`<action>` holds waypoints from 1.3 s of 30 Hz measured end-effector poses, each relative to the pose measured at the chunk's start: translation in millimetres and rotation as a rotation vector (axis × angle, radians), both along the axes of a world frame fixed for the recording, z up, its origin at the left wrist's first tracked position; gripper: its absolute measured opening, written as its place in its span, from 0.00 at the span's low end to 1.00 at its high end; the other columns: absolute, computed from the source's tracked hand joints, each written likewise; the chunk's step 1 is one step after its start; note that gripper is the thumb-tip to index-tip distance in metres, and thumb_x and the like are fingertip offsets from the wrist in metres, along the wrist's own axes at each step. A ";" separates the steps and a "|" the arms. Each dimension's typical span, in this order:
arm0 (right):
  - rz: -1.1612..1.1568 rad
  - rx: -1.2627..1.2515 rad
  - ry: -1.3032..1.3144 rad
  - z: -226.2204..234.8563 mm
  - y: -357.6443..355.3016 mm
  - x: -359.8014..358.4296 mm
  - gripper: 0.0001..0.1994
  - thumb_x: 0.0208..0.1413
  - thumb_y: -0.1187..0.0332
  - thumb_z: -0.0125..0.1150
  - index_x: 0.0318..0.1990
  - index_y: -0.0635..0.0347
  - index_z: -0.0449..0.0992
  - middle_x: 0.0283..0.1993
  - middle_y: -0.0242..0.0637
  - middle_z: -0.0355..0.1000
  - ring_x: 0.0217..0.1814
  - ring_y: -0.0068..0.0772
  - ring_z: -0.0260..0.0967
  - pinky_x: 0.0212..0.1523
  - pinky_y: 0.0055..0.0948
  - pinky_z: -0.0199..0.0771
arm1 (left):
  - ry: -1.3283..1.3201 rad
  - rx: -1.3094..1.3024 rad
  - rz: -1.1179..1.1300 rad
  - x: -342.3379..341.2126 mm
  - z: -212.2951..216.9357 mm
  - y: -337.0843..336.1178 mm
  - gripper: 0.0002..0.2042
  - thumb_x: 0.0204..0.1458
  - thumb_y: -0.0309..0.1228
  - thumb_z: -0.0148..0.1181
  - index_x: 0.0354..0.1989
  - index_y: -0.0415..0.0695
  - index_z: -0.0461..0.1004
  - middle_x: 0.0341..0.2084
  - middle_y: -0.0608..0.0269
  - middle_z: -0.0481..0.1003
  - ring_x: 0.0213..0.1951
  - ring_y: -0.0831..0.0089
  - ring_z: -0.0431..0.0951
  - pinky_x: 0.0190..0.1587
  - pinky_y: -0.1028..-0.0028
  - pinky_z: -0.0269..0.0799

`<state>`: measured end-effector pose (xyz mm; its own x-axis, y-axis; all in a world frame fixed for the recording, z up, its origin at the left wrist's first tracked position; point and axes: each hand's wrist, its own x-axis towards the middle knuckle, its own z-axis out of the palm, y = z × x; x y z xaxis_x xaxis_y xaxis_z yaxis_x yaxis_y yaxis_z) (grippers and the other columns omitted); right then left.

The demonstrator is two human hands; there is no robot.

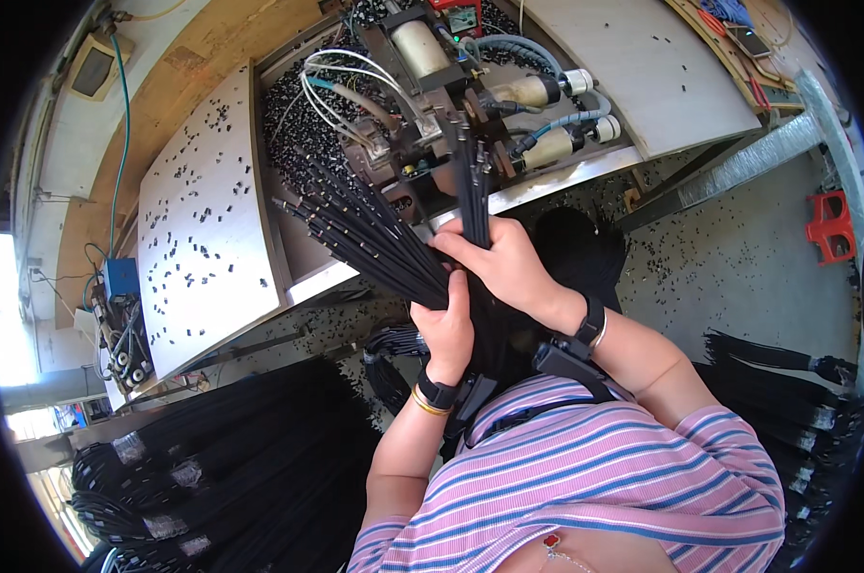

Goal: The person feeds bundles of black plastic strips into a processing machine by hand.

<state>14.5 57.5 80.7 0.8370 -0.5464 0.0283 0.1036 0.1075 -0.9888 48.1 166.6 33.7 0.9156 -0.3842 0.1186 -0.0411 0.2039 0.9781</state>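
A thick fan of black cables (pixel 374 237) is gripped in my left hand (pixel 444 323), the thumb lying along them and their tips spreading to the upper left. My right hand (pixel 508 265) closes around a smaller group of black cables (pixel 472 186) that points up toward the machine. Right above both hands stands the machine (pixel 422 124), with metal cylinders, white tubes and blue-grey hoses. The far ends of the right-hand cables lie against its middle part, and I cannot tell whether any tip sits inside it. Below my hands the cables hang down in front of my body.
Small black cut pieces (pixel 293 105) heap around the machine and lie scattered over the left white board (pixel 202 229) and the floor. Another pale board (pixel 642 76) extends to the right. Large bundles of black cable (pixel 250 468) lie at lower left. A red stool (pixel 830 227) stands far right.
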 end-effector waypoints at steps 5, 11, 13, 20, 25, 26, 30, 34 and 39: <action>-0.068 0.091 -0.042 -11.0 5.0 -4.6 0.08 0.57 0.69 0.58 0.36 0.67 0.77 0.26 0.32 0.73 0.29 0.19 0.70 0.31 0.20 0.71 | 0.067 -0.003 -0.011 -5.4 0.2 0.5 0.06 0.52 0.21 0.58 0.38 0.36 0.73 0.33 0.68 0.73 0.35 0.81 0.71 0.40 0.80 0.67; -0.034 0.123 -0.030 -10.4 3.1 -1.3 0.09 0.57 0.69 0.57 0.35 0.68 0.76 0.26 0.32 0.73 0.28 0.20 0.70 0.31 0.20 0.71 | 0.085 0.008 -0.006 -2.2 0.4 1.9 0.05 0.52 0.21 0.58 0.37 0.36 0.73 0.33 0.68 0.73 0.35 0.81 0.71 0.40 0.80 0.67; -0.033 0.131 -0.031 -10.5 3.6 -1.0 0.09 0.58 0.69 0.57 0.34 0.68 0.76 0.26 0.32 0.73 0.28 0.20 0.70 0.31 0.20 0.71 | 0.082 0.009 -0.003 -2.3 0.3 3.2 0.05 0.52 0.21 0.58 0.37 0.36 0.73 0.33 0.68 0.73 0.35 0.81 0.71 0.40 0.80 0.67; -0.041 0.165 -0.039 -10.2 4.4 5.7 0.09 0.56 0.69 0.59 0.32 0.69 0.76 0.24 0.33 0.73 0.26 0.20 0.71 0.29 0.20 0.70 | 0.052 0.040 -0.047 2.3 -2.7 8.1 0.08 0.54 0.21 0.54 0.43 0.36 0.71 0.37 0.66 0.73 0.38 0.79 0.72 0.44 0.79 0.67; -0.033 0.183 -0.029 -9.3 2.4 9.4 0.09 0.56 0.69 0.59 0.32 0.68 0.76 0.25 0.33 0.74 0.27 0.19 0.71 0.30 0.20 0.70 | 0.088 -0.005 0.001 4.9 -0.6 5.4 0.06 0.52 0.22 0.58 0.37 0.36 0.73 0.34 0.67 0.74 0.35 0.80 0.72 0.41 0.80 0.67; -0.008 0.171 -0.029 -10.7 0.9 9.8 0.09 0.56 0.69 0.59 0.32 0.68 0.76 0.25 0.33 0.74 0.28 0.19 0.70 0.30 0.20 0.70 | 0.086 -0.008 -0.005 5.8 -2.7 5.9 0.06 0.52 0.22 0.58 0.38 0.36 0.73 0.34 0.66 0.74 0.36 0.80 0.72 0.41 0.80 0.67; 0.065 0.075 -0.024 -11.3 -6.9 7.8 0.09 0.55 0.68 0.60 0.33 0.67 0.77 0.26 0.33 0.74 0.29 0.19 0.70 0.31 0.20 0.70 | 0.065 0.003 -0.019 5.4 -4.6 5.9 0.07 0.53 0.22 0.57 0.40 0.36 0.72 0.35 0.66 0.74 0.36 0.80 0.72 0.42 0.79 0.68; 0.094 -0.050 -0.003 -10.3 -9.6 0.2 0.09 0.55 0.67 0.61 0.35 0.66 0.78 0.26 0.33 0.74 0.29 0.18 0.70 0.31 0.20 0.70 | 0.042 0.020 -0.041 -0.5 -4.9 5.5 0.07 0.56 0.22 0.53 0.42 0.36 0.71 0.35 0.67 0.73 0.36 0.79 0.72 0.42 0.79 0.68; 0.014 0.002 0.032 -9.1 -1.5 -5.6 0.09 0.54 0.68 0.61 0.35 0.66 0.78 0.27 0.33 0.75 0.29 0.18 0.70 0.31 0.21 0.70 | 0.072 -0.001 -0.077 -1.8 -5.0 9.6 0.07 0.56 0.22 0.52 0.42 0.35 0.71 0.35 0.66 0.74 0.36 0.79 0.72 0.41 0.79 0.68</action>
